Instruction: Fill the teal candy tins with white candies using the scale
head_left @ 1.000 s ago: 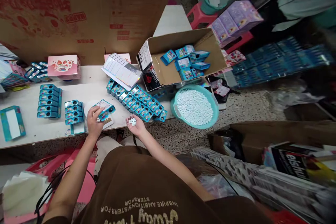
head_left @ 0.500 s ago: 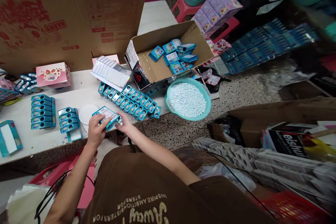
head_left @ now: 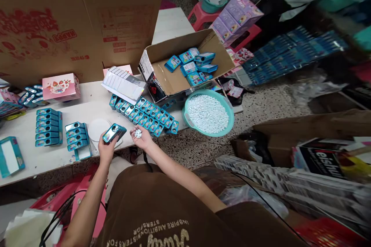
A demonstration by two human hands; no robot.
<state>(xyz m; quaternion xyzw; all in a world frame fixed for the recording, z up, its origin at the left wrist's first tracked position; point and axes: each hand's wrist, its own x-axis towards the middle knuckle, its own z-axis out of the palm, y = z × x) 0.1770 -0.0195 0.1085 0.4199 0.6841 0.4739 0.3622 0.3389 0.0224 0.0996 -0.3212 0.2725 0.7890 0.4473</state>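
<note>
My left hand (head_left: pixel 106 147) grips a small blue box (head_left: pixel 114 132), tilted so that the side with a round hole faces up. White pellets show at that hole. Beside it my right hand (head_left: pixel 142 139) is cupped palm up, apart from the box, and holds a little heap of white pellets (head_left: pixel 138 133). A white round lid or dish (head_left: pixel 98 129) lies on the table behind the box. Right of my hands, a turquoise basin (head_left: pixel 232 117) holds a mass of the same pellets. Rows of blue boxes with round holes (head_left: pixel 149 117) stand behind my right hand.
An open carton (head_left: pixel 165 79) at the back holds several blue boxes. Stacked blue boxes (head_left: pixel 48 127) and a pink strawberry box (head_left: pixel 61 86) stand on the white table (head_left: pixel 14 128) at left. A tall cardboard carton (head_left: pixel 87 38) blocks the rear. Bundled packaging (head_left: pixel 272 177) lies at right.
My hands have moved apart. The blue box has turned from its flat printed face to the holed side facing up. My right hand has opened out from beside the box, showing the pellets in its palm.
</note>
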